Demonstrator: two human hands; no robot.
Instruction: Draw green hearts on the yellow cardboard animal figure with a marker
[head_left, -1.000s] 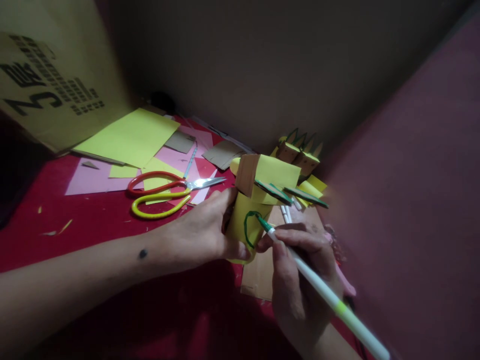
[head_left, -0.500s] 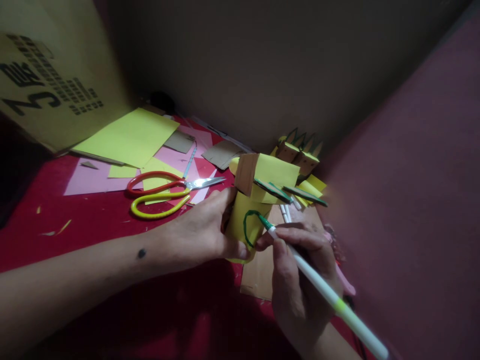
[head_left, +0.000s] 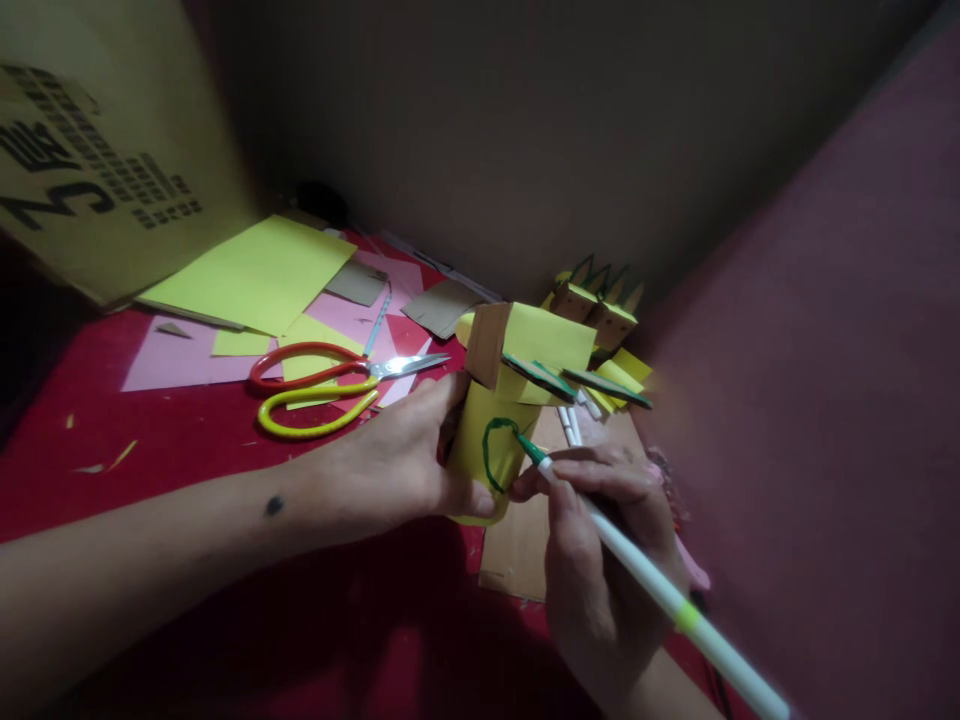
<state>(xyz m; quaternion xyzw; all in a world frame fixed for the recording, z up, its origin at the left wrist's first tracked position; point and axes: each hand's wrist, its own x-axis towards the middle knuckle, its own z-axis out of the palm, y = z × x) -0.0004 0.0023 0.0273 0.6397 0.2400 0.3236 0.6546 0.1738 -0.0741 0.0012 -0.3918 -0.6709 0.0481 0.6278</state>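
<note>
My left hand (head_left: 420, 455) is wrapped round a yellow paper craft figure (head_left: 472, 425), its thumb pressed on the lower front. The figure has a rounded tube body and a box-shaped top of yellow paper and brown cardboard, with green-edged strips sticking out to the right. A curved green line is drawn on the body. In my right hand (head_left: 607, 550) is a white marker pen (head_left: 652, 575) with a green tip and a lime band. The tip touches the body at the upper right end of the green curve. The fingers of my left hand behind the figure are hidden.
Red-and-yellow-handled scissors (head_left: 322, 390) lie left of the figure, on pink and yellow paper scraps. Yellow sheets (head_left: 255, 270) lie behind, beside a large cardboard box (head_left: 127, 150). Another spiky cardboard piece (head_left: 600, 310) stands at the back right. A cardboard piece (head_left: 514, 560) lies under the hands.
The green line reaches slightly further at its upper right end, and the marker tip has moved a little down along the body. The whole view has shifted slightly.
</note>
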